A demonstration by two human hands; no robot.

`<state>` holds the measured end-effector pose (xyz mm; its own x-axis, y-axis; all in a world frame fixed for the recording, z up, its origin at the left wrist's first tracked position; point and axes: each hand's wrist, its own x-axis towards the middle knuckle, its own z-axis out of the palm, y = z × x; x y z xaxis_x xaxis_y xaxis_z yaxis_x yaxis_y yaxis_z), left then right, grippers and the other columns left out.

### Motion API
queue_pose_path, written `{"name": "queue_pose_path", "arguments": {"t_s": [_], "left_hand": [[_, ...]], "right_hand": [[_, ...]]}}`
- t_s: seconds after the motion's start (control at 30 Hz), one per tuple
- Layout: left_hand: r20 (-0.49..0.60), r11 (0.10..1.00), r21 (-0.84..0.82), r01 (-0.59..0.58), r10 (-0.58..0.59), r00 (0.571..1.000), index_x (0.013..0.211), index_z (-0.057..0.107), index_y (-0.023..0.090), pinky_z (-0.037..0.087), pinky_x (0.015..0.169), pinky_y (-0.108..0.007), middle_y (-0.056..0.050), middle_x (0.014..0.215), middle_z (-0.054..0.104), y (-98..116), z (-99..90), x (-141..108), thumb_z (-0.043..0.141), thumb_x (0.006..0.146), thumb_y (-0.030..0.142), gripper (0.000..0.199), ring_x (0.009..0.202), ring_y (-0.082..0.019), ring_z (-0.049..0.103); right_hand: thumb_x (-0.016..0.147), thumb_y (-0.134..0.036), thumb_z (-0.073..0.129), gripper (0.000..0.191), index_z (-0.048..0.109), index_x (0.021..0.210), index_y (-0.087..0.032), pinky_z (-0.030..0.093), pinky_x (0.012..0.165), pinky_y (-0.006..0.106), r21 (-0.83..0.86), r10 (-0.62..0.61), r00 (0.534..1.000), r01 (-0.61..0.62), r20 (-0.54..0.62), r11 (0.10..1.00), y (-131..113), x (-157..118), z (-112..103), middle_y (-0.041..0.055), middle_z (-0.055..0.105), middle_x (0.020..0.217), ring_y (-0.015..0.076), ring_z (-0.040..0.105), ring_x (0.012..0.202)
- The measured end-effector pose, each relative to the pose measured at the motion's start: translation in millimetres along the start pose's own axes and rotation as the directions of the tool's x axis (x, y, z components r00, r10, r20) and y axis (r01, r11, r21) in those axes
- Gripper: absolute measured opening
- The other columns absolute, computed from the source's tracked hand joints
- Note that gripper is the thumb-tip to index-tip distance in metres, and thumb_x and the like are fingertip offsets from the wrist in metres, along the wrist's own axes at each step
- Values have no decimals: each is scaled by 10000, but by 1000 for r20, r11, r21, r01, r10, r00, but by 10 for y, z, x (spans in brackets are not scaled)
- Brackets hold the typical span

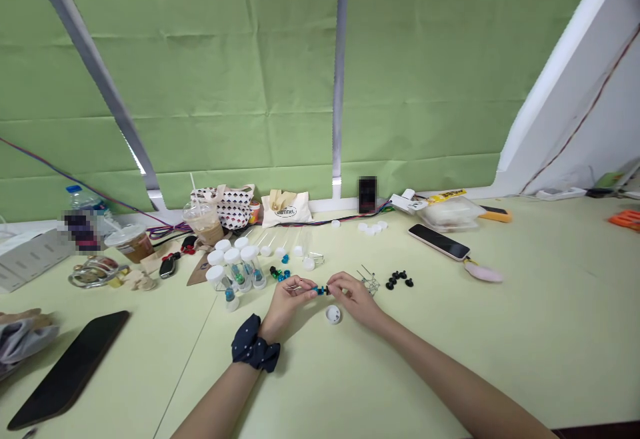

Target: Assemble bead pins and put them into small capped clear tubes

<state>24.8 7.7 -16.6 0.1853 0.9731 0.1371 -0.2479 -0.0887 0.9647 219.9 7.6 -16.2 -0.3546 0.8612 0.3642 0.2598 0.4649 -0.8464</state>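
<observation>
Between the fingertips of both hands is a small blue part with a black end. My left hand pinches its blue side, and a dark polka-dot scrunchie circles that wrist. My right hand grips the black end. Just below the fingers lies a round white cap holding tiny pieces. Thin metal pins are scattered beyond my right hand, with small black knobs further right. Loose blue and green pieces rest past my left hand. To the left stand several clear tubes with white caps.
Several white caps lie toward the back. A phone with a pink charm is on the right, near a clear plastic box. Iced drink cups and a patterned bag line the back left; a black slab lies front left.
</observation>
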Motion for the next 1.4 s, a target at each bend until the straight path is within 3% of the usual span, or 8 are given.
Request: {"name": "queue_pose_path", "arguments": {"t_s": [0.13, 0.3, 0.47, 0.63, 0.8, 0.97, 1.1, 1.4], "left_hand": [[9, 1000, -16, -2, 2, 1000, 661, 603, 136, 473, 765, -317, -42, 827, 656, -1, 2, 6, 768, 607, 190, 182, 763, -157, 621], [2, 1000, -4, -7, 7, 1000, 655, 608, 135, 472, 758, -314, -39, 822, 653, -12, -6, 12, 770, 603, 185, 177, 759, -156, 619], [8, 1000, 5, -15, 15, 1000, 660, 612, 135, 472, 768, -324, -47, 828, 655, -7, -1, 11, 766, 611, 187, 169, 771, -162, 618], [2, 1000, 18, -18, 18, 1000, 664, 620, 134, 475, 754, -331, -49, 818, 656, 7, 4, 11, 773, 601, 193, 176, 757, -169, 621], [12, 1000, 21, -19, 19, 1000, 673, 619, 136, 480, 752, -334, -53, 823, 660, 6, -5, 15, 768, 609, 198, 174, 761, -173, 624], [4, 1000, 11, -15, 15, 1000, 656, 607, 134, 482, 748, -334, -54, 813, 662, -4, 0, 11, 775, 595, 198, 190, 752, -174, 628], [4, 1000, -1, -8, 8, 1000, 667, 608, 139, 480, 759, -335, -52, 818, 667, 12, 13, 7, 777, 591, 209, 198, 758, -173, 630], [22, 1000, 0, -7, 7, 1000, 657, 591, 141, 478, 763, -329, -46, 812, 657, 23, 10, -3, 765, 611, 201, 190, 759, -166, 623]], "right_hand": [[812, -407, 558, 235, 609, 922, -206, 420, 502, 206, -14, 13, 1000, -13, -19, 1000, 24, 5, 8, 63, 559, 974, 144, 536, 774], [871, -401, 454, 280, 618, 788, -189, 410, 507, 210, -23, -14, 1000, 14, 0, 1000, 30, 8, 6, 66, 567, 930, 147, 545, 784], [795, -390, 578, 234, 573, 957, -220, 411, 478, 198, -27, 16, 1000, -17, -26, 999, 7, -1, 0, 54, 561, 984, 145, 527, 771], [881, -395, 440, 272, 608, 809, -194, 417, 522, 209, -49, -19, 999, 18, -26, 999, -2, 6, -6, 60, 567, 926, 146, 545, 794], [806, -433, 555, 271, 587, 970, -219, 424, 500, 206, -59, 7, 1000, -8, -12, 998, 4, 3, -4, 59, 567, 981, 145, 533, 769], [886, -416, 425, 308, 623, 822, -188, 434, 551, 224, -53, -21, 1000, 21, -10, 998, 38, 5, 14, 67, 570, 923, 146, 547, 784], [817, -432, 545, 255, 595, 926, -208, 410, 487, 207, -64, 3, 1000, -4, -18, 998, 61, 2, 25, 57, 571, 951, 144, 537, 749], [835, -432, 515, 252, 581, 927, -207, 405, 487, 205, -69, 1, 1000, -1, -4, 998, 43, 0, 16, 52, 575, 925, 147, 535, 755]]}}
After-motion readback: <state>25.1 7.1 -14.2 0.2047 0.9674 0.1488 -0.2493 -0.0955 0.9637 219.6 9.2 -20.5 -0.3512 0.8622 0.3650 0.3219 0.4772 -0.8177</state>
